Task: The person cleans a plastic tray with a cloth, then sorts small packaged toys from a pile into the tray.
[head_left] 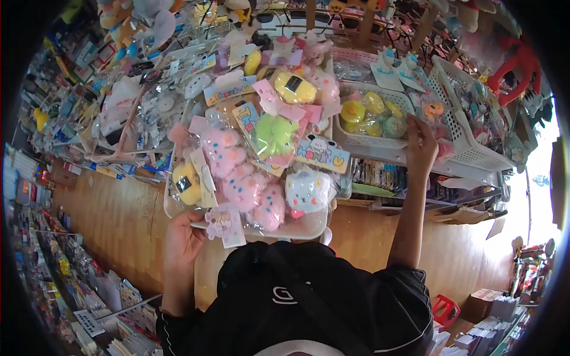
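My left hand (186,235) is closed on the front left corner of a large white basket (303,230), which juts out from the shelf in front of my body. The basket is heaped with plastic-wrapped plush toys: pink ones (224,152), a white one (309,191), a green one (276,136) and yellow ones (295,88), many with printed cards. Beside my left fingers hangs a bear-print card (223,223). On the right, my right hand (421,143) has its fingers curled at the right edge of a smaller white basket (374,140) that holds yellow and greenish round toys (353,111).
A perforated white basket (469,118) of wrapped items stands at the far right. More trays of bagged goods (160,107) fill the left. Plush toys (515,68) hang above, and packed items (380,176) line a lower shelf over the wooden floor (113,219).
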`<action>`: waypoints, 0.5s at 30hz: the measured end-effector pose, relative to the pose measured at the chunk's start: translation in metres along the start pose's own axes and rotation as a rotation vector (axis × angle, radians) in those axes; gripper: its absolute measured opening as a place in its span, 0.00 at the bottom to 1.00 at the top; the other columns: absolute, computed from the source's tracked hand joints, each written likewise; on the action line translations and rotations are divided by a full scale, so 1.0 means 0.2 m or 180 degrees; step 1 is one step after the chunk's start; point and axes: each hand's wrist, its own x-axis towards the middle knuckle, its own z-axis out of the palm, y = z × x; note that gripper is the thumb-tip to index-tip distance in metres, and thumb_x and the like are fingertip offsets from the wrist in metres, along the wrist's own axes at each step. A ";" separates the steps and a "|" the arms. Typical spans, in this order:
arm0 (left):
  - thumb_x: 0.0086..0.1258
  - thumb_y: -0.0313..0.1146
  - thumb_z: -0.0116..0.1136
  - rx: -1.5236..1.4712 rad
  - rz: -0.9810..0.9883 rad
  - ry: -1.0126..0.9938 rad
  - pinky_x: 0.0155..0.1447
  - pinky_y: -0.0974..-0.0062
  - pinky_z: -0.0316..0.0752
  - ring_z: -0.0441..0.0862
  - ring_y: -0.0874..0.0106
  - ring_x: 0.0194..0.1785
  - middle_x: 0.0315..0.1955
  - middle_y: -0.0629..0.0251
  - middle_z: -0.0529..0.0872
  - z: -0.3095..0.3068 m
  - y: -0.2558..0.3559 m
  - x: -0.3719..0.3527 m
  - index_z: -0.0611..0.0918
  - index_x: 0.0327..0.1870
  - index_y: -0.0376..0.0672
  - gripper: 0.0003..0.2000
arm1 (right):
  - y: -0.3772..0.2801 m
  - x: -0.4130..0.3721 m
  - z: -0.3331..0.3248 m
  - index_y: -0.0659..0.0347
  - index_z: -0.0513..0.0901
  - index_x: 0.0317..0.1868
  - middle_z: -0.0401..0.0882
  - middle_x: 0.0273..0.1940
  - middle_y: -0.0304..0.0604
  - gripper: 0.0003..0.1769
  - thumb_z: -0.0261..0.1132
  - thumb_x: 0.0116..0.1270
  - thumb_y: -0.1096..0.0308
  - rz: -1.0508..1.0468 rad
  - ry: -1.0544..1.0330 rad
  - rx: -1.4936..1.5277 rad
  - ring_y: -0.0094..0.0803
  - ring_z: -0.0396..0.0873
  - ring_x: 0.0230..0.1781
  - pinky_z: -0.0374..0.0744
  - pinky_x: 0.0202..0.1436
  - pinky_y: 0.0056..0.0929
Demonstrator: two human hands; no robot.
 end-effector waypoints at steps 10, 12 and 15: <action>0.50 0.21 0.43 0.0228 0.0211 0.0309 0.40 0.72 0.75 0.78 0.67 0.34 0.31 0.56 0.78 -0.13 -0.23 -0.35 0.70 0.39 0.28 0.13 | -0.07 -0.37 0.03 0.64 0.78 0.37 0.74 0.29 0.36 0.09 0.54 0.60 0.70 -0.0137 0.0621 0.0653 0.17 0.68 0.27 0.66 0.27 0.16; 0.50 0.22 0.44 0.0312 0.0307 0.0386 0.40 0.73 0.74 0.78 0.68 0.34 0.30 0.57 0.78 -0.11 -0.30 -0.42 0.71 0.38 0.29 0.13 | -0.14 -0.45 0.01 0.63 0.77 0.40 0.74 0.33 0.38 0.11 0.53 0.61 0.68 0.0231 0.0190 0.1550 0.20 0.69 0.31 0.68 0.30 0.17; 0.50 0.23 0.46 0.0413 0.0389 0.0531 0.40 0.73 0.73 0.77 0.69 0.34 0.30 0.58 0.79 -0.09 -0.46 -0.52 0.73 0.36 0.30 0.11 | -0.13 -0.55 -0.10 0.59 0.66 0.54 0.70 0.47 0.46 0.22 0.48 0.63 0.57 0.0916 -0.0843 0.3007 0.32 0.71 0.43 0.73 0.38 0.27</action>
